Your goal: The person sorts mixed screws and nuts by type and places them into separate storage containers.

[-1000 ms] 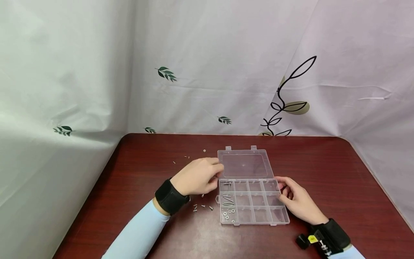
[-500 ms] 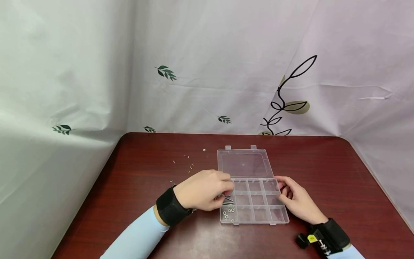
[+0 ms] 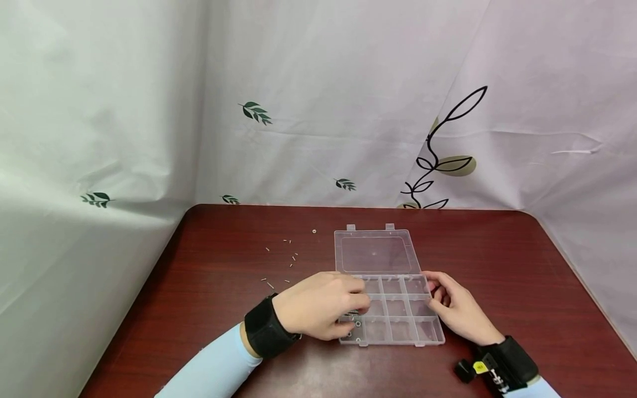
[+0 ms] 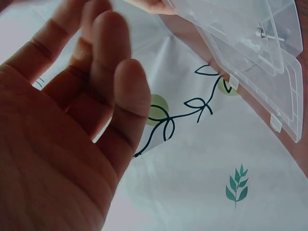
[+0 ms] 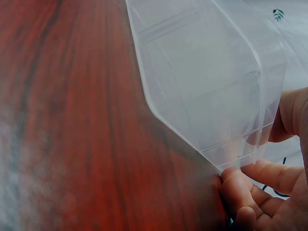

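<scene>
A clear plastic compartment box (image 3: 401,317) lies on the table with its lid (image 3: 377,255) folded back. My left hand (image 3: 320,307) hovers over the box's left column, thumb apart from the loosely bent fingers, nothing showing in the gap. It partly covers the compartments below, where a few screws (image 3: 351,313) and washers (image 3: 358,324) show. One screw (image 4: 269,34) is seen through the clear plastic in the left wrist view. My right hand (image 3: 460,309) holds the box's right side; in the right wrist view the fingers (image 5: 238,190) sit at its lower edge.
Loose small screws (image 3: 270,285) are scattered on the dark red table (image 3: 224,287) left of the box, with a small ring-shaped piece (image 3: 314,231) farther back. Patterned white cloth (image 3: 308,138) hangs behind the table.
My left hand has moved from beside the lid toward me and right, over the left compartments, and its fingers have spread. Screws behind it now show on the table. The right hand stays put.
</scene>
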`<state>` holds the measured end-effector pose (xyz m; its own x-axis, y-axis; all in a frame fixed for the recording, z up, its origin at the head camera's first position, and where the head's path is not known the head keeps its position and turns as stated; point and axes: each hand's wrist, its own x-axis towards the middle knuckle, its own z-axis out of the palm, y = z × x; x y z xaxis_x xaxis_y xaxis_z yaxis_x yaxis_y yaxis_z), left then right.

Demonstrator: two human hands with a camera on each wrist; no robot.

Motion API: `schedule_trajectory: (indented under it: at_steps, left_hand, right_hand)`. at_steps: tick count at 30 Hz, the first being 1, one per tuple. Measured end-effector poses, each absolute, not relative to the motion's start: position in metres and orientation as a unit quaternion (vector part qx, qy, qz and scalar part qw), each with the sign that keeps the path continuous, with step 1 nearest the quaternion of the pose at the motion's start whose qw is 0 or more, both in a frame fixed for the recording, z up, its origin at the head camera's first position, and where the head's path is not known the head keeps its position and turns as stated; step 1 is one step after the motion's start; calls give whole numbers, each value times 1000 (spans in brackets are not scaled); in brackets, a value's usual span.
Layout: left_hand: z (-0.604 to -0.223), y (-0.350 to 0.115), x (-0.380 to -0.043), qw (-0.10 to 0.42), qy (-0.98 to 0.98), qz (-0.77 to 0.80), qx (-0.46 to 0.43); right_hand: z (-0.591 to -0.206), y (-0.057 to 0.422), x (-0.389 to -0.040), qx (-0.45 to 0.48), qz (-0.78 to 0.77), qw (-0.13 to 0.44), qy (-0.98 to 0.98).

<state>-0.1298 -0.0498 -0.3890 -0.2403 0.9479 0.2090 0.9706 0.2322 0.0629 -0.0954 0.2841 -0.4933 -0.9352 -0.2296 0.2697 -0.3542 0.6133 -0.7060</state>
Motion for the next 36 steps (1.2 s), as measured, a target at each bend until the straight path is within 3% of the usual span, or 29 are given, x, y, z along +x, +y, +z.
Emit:
schedule_trajectory:
  at_steps: [11,26,36]
  left_hand:
    - [-387,-57,-141,64,-811,-96,-573]
    - [-421,-85,-206,107,-888,-82,-440]
    - [-449,-96,-229,68,-931,-75,-351]
  right_hand:
    - [-494,284,-95,161,408,79,-895]
    - [-496,285,-95,159,408,76,-896]
    - [-494,284,-95,163,407,78,-895]
